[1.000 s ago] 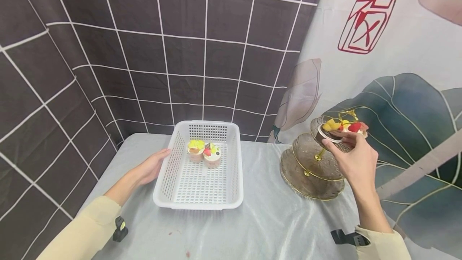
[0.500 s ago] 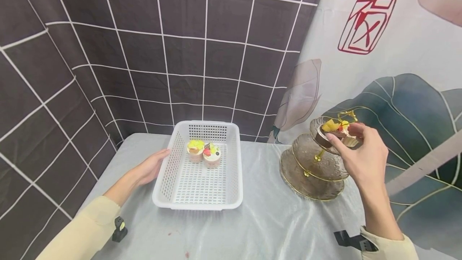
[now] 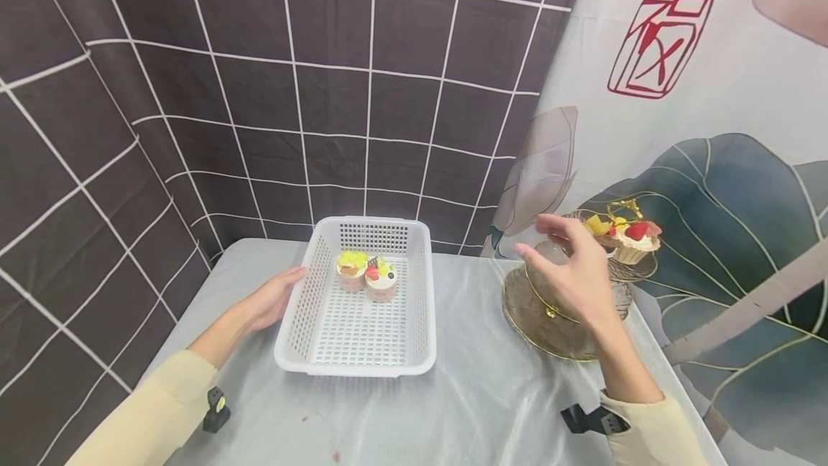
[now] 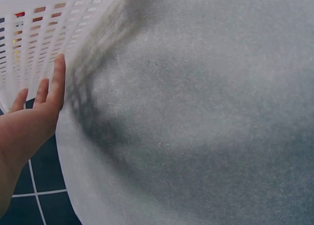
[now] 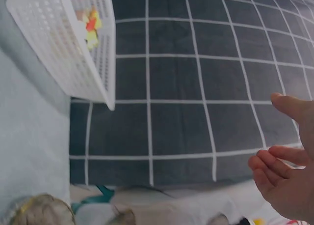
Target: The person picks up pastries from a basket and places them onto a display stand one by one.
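My left hand [image 3: 272, 299] rests against the left side of a white plastic basket [image 3: 356, 369]; its fingers lie straight along the slotted wall in the left wrist view. Inside the basket stand a yellow-topped cupcake [image 3: 352, 279] and a cupcake with red and green fruit [image 3: 381, 288], side by side. My right hand [image 3: 576, 272] holds nothing and hovers in front of a tiered glass stand [image 3: 537, 329], thumb and fingers apart. A strawberry cupcake [image 3: 634, 241] sits on the stand's top plate, beside a dessert with yellow fruit [image 3: 598, 226] partly hidden by the hand.
A pale grey cloth [image 3: 466, 394] covers the table. A dark checked curtain [image 3: 336, 113] hangs behind and to the left, and a printed white cloth [image 3: 647, 128] hangs on the right. The stand has gold rims and a gold handle.
My right hand has let go of the dessert on the top plate and moved left, away from it. The left hand and the basket have stayed in place.
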`<state>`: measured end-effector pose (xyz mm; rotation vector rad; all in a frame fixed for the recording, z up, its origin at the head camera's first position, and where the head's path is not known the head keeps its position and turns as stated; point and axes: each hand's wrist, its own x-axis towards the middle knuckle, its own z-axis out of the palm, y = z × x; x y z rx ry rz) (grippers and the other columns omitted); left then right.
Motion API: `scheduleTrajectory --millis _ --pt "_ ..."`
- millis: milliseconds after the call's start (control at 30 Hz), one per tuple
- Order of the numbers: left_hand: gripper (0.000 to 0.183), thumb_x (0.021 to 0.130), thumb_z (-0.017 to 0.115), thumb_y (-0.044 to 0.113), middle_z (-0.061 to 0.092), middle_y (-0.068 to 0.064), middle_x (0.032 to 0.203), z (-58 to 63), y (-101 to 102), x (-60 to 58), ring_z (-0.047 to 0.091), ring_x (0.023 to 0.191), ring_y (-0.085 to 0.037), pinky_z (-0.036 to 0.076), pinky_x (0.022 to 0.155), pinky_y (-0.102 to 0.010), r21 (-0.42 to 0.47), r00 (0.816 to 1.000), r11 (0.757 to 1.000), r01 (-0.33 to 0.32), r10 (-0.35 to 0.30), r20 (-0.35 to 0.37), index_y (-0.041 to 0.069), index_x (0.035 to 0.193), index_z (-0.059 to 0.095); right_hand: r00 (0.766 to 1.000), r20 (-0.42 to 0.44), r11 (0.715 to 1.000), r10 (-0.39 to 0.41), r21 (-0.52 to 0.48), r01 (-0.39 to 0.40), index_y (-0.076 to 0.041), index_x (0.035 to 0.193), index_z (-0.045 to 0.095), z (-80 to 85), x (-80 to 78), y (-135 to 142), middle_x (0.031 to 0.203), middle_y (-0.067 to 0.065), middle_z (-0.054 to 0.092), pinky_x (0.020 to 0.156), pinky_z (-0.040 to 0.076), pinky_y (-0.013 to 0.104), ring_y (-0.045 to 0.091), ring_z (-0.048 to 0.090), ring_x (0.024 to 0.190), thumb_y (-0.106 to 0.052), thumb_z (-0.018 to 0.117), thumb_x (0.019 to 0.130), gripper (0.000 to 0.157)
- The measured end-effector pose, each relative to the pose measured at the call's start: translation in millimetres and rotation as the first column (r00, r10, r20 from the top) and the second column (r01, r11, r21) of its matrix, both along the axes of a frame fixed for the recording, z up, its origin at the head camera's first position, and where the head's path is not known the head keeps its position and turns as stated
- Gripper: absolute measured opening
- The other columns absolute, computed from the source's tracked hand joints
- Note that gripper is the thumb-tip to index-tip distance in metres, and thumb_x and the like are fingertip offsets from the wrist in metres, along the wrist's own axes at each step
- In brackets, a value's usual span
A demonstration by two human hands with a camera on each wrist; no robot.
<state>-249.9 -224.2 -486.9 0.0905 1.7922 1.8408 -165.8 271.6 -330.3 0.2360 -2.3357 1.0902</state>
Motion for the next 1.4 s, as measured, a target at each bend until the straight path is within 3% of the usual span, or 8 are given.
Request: scheduleTrajectory --millis 133,233,333,600,1000,1400 --pt "0.070 0.116 0.026 0.045 0.013 -0.024 0.175 0.3 -0.8 0.8 0.017 0.160 -0.045 0.022 0.128 -0.059 0.000 1.000 1.000 -0.004 0.004 -0.007 0.011 0.171 -0.001 0.996 0.003 0.996 0.090 0.020 -0.090 -0.002 0.131 0.067 -10.2 -10.5 -16.2 0.125 0.012 0.071 0.110 0.049 0.028 0.027 0.066 0.120 -0.017 0.091 0.087 0.053" --pt "0.070 0.116 0.026 0.045 0.013 -0.025 0.174 0.4 -1.4 1.6 0.017 0.160 -0.045 0.022 0.128 -0.059 -0.003 1.000 1.000 -0.004 0.004 -0.012 0.011 0.171 -0.001 0.989 0.038 0.990 0.144 0.006 -0.144 -0.004 0.134 0.066 -15.0 -16.5 -29.3 0.127 0.011 0.071 0.112 0.049 0.041 0.029 0.065 0.123 -0.021 0.091 0.087 0.055" --pt "0.070 0.116 0.025 0.045 0.012 -0.025 0.175 0.3 -1.4 2.1 0.016 0.160 -0.046 0.022 0.128 -0.060 -0.016 1.000 1.000 -0.002 0.002 -0.014 0.010 0.171 -0.001 0.979 0.078 0.983 0.186 -0.016 -0.185 -0.006 0.136 0.066 -19.9 -21.0 -41.4 0.130 0.009 0.070 0.114 0.047 0.046 0.029 0.064 0.126 -0.025 0.092 0.087 0.059" --pt "0.071 0.116 0.026 0.047 0.013 -0.024 0.175 -1.1 -0.6 -0.5 0.018 0.159 -0.045 0.026 0.127 -0.059 -0.043 1.000 0.999 -0.005 0.004 -0.019 0.011 0.171 0.000 0.959 0.101 0.964 0.265 -0.008 -0.266 -0.005 0.137 0.065 -39.8 -30.5 -64.1 0.132 0.012 0.070 0.111 0.050 0.045 0.030 0.065 0.125 -0.022 0.092 0.086 0.060" --pt "0.069 0.117 0.025 0.044 0.014 -0.026 0.174 -1.8 -4.7 5.1 0.016 0.160 -0.046 0.020 0.129 -0.059 -0.005 0.999 1.000 0.004 -0.004 -0.037 0.008 0.171 0.000 0.930 0.099 0.935 0.354 0.000 -0.356 0.001 0.136 0.065 -63.5 -47.6 -102.5 0.128 0.014 0.070 0.109 0.055 0.042 0.033 0.068 0.120 -0.020 0.092 0.085 0.062" --pt "0.072 0.116 0.026 0.046 0.011 -0.026 0.174 1.4 0.9 1.5 0.017 0.159 -0.047 0.025 0.127 -0.061 -0.046 1.000 0.999 0.005 -0.006 -0.030 0.010 0.171 -0.002 0.892 0.190 0.910 0.410 -0.028 -0.413 0.003 0.136 0.063 -84.2 -72.8 -127.2 0.129 0.016 0.068 0.112 0.052 0.045 0.031 0.064 0.123 -0.020 0.091 0.086 0.062"
